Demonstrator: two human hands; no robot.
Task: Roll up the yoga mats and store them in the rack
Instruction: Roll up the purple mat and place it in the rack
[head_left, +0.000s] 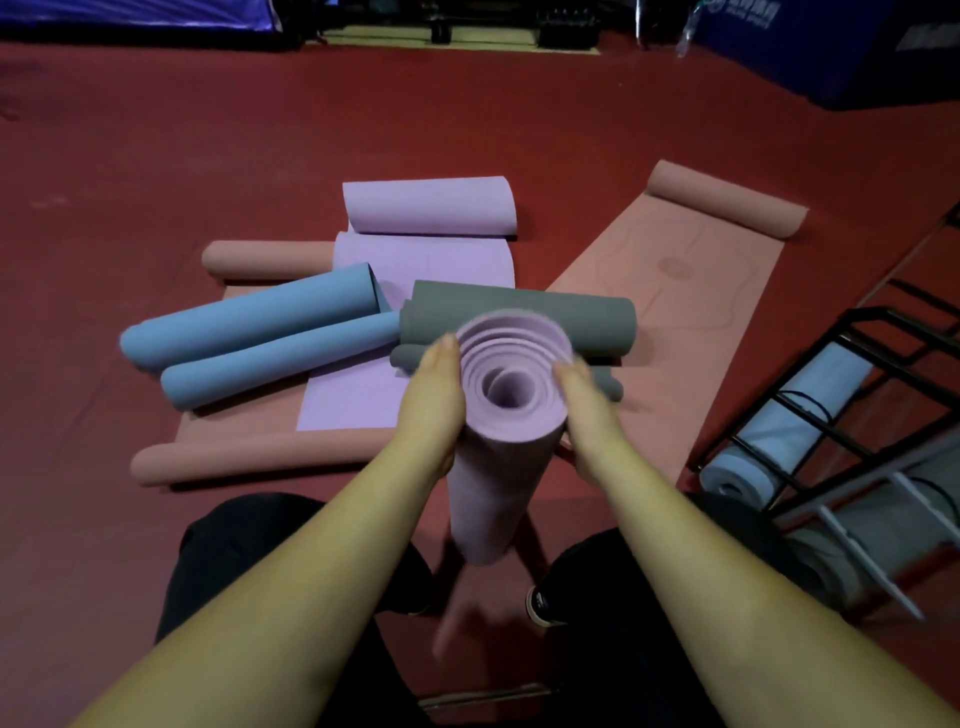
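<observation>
A rolled lilac yoga mat (498, 467) stands upright in front of me, its spiral end facing up. My left hand (434, 410) presses flat against its left side and my right hand (584, 415) against its right side, fingers straight, so the roll is held between both palms. Behind it on the red floor lie a grey mat (545, 317), a blue mat (260, 343) with both ends curled, a half-unrolled lilac mat (426, 260) and two pink mats (691, 291) that are partly unrolled. The black wire rack (831, 415) stands at the right.
The rack holds a rolled light-blue mat (779, 441) and a grey roll (857, 540) lower down. My knees in black trousers are at the bottom. Blue padded barriers (857, 47) line the far edge of the red floor.
</observation>
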